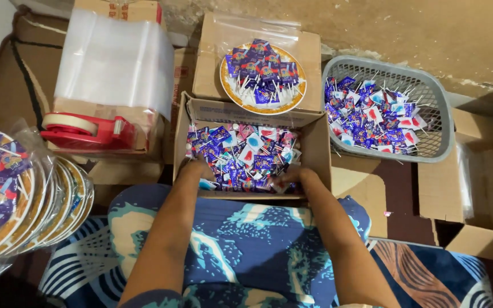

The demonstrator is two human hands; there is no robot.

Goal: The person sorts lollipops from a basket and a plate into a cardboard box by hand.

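An open cardboard box [315,149] in front of me is filled with small wrapped lollipops [245,149] in blue, red and white wrappers. My left hand [196,169] reaches into the box's near left corner, fingers down among the lollipops. My right hand [293,174] reaches into the near right side, fingers curled into the pile. What either hand grips is hidden by the sweets. Behind the box, a gold-rimmed round plate [229,91] holds a layer of purple-wrapped lollipops.
A grey plastic basket [432,101] of lollipops stands at the right. A red tape dispenser [89,132] and clear plastic bags [115,60] sit at the left on a carton. Bagged filled plates [12,194] are stacked at the far left. Flat cardboard [457,182] lies at right.
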